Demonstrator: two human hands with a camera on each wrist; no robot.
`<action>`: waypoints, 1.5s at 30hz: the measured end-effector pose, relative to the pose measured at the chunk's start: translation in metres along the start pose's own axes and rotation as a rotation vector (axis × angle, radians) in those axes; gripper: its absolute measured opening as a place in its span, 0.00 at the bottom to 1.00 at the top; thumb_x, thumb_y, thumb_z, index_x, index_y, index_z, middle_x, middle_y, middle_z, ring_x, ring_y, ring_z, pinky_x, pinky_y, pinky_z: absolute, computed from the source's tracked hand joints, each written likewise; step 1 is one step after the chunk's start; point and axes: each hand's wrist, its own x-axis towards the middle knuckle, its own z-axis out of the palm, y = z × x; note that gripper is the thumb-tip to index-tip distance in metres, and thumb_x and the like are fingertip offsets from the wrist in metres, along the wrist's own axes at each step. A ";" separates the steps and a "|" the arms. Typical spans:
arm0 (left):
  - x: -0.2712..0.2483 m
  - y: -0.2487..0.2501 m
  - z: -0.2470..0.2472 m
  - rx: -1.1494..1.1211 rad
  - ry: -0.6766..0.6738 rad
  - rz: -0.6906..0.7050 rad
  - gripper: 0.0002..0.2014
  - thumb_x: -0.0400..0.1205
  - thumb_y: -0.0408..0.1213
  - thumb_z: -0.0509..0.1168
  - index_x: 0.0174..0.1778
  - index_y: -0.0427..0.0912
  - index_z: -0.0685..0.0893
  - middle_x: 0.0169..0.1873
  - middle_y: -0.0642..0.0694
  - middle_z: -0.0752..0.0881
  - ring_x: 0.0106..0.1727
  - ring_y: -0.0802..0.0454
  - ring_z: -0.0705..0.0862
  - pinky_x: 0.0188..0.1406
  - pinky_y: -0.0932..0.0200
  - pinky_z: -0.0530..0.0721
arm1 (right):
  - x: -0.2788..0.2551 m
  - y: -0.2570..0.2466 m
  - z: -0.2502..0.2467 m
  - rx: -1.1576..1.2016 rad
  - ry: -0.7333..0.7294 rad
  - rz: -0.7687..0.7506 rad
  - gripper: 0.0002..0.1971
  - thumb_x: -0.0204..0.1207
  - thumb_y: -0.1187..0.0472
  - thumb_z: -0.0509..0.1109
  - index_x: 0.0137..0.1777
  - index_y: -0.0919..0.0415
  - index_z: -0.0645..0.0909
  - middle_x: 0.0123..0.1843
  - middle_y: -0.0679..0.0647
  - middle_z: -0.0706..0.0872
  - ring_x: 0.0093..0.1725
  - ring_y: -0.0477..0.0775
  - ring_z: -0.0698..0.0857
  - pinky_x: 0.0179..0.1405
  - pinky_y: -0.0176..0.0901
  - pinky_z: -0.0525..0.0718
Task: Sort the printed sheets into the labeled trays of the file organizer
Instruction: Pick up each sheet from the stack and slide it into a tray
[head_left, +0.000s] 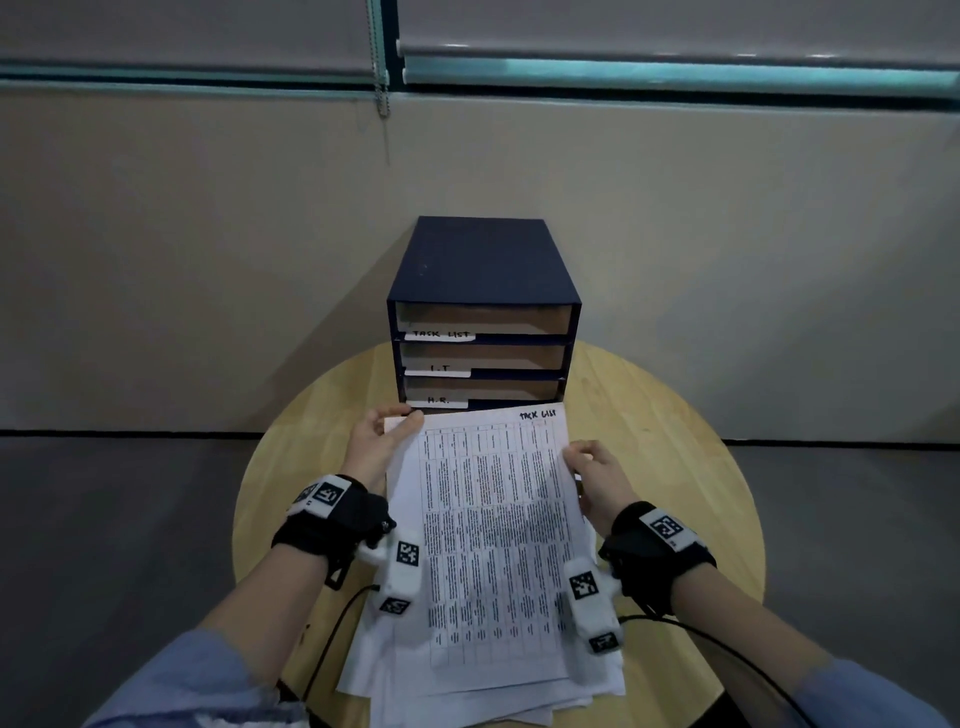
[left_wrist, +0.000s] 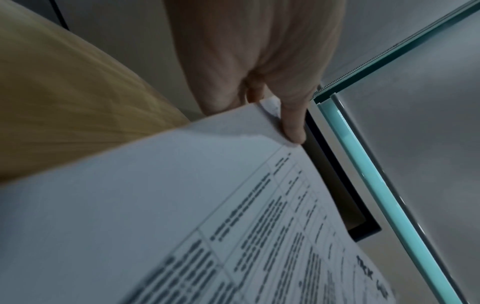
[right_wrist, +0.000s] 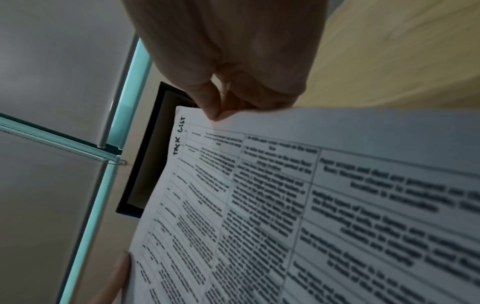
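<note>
A printed sheet (head_left: 488, 525) (left_wrist: 182, 216) (right_wrist: 311, 205) marked "TASK LIST" is lifted above a loose pile of sheets (head_left: 467, 701) on the round table. My left hand (head_left: 382, 441) (left_wrist: 283, 115) pinches its far left corner. My right hand (head_left: 587, 467) (right_wrist: 221, 107) pinches its right edge near the top. Just beyond the sheet stands the dark blue file organizer (head_left: 483, 312) (left_wrist: 345, 201) (right_wrist: 145, 156) with three open trays labeled TASK LIST (head_left: 439, 335), I.T. (head_left: 439, 370) and H.R. (head_left: 437, 401), top to bottom.
The round wooden table (head_left: 675, 467) stands against a beige wall. Grey floor lies on both sides. Black cables (head_left: 332, 639) run from the wrist units toward me. Window blinds (head_left: 675, 31) hang above the wall.
</note>
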 end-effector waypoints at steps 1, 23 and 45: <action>-0.003 0.000 -0.002 -0.031 -0.037 -0.041 0.29 0.66 0.49 0.80 0.60 0.42 0.80 0.67 0.42 0.79 0.70 0.45 0.76 0.74 0.42 0.70 | -0.001 -0.002 0.001 0.008 -0.004 0.000 0.07 0.84 0.62 0.60 0.43 0.55 0.71 0.29 0.55 0.75 0.26 0.54 0.73 0.25 0.44 0.66; 0.047 0.047 0.010 0.156 -0.329 -0.174 0.21 0.84 0.34 0.63 0.73 0.34 0.75 0.71 0.40 0.79 0.73 0.42 0.77 0.78 0.40 0.67 | 0.005 -0.071 -0.006 -0.081 -0.149 0.001 0.16 0.79 0.60 0.67 0.65 0.64 0.79 0.48 0.57 0.85 0.42 0.55 0.83 0.38 0.43 0.79; 0.009 0.029 0.016 0.087 -0.323 -0.180 0.19 0.86 0.37 0.61 0.73 0.38 0.74 0.68 0.42 0.81 0.67 0.43 0.81 0.67 0.43 0.79 | -0.023 -0.031 -0.020 -0.049 -0.394 0.159 0.12 0.84 0.71 0.56 0.64 0.64 0.75 0.48 0.60 0.90 0.24 0.55 0.85 0.16 0.37 0.79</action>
